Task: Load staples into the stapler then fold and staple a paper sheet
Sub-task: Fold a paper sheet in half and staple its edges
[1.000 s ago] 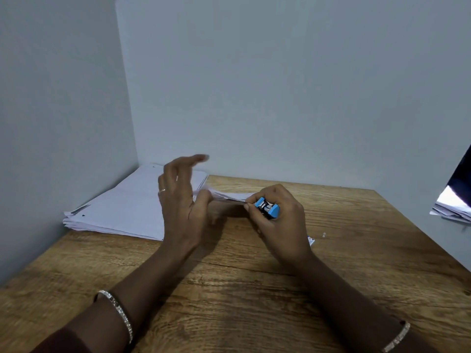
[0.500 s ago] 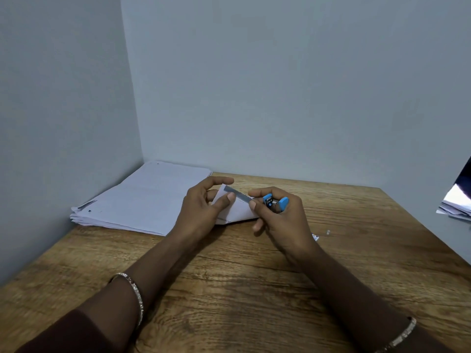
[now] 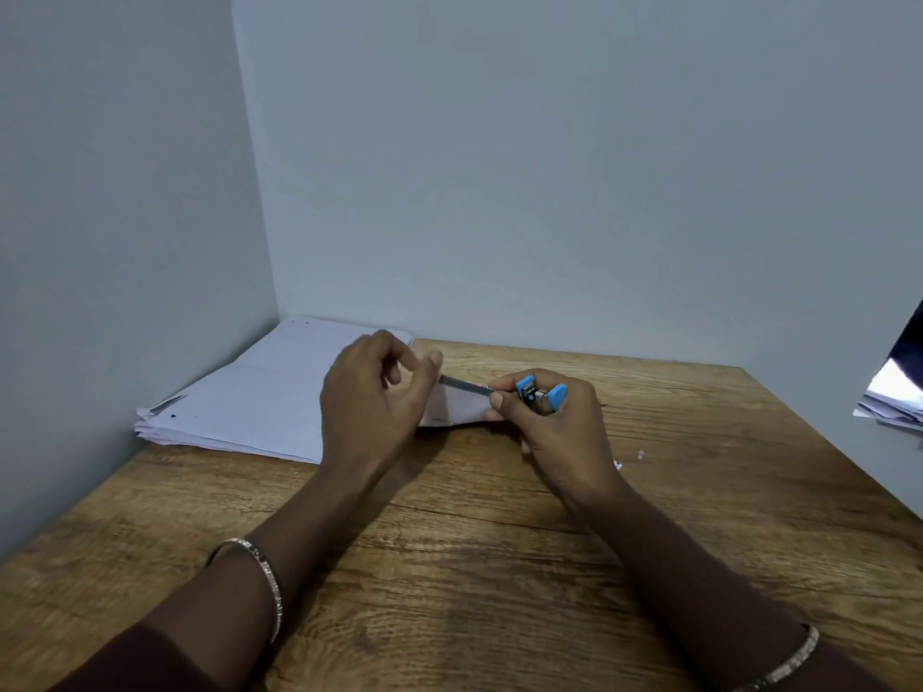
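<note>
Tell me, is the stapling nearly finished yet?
Not yet. The right hand holds the blue stapler open, and the left hand is feeding a staple strip into it, so loading is in hand. A small folded paper lies under the hands, not visibly stapled. Closing the stapler and stapling are left.

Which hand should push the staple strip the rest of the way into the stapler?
Probably left: the left hand sits at the free end of the thin metal staple strip, while the right hand holds the small blue stapler.
</note>
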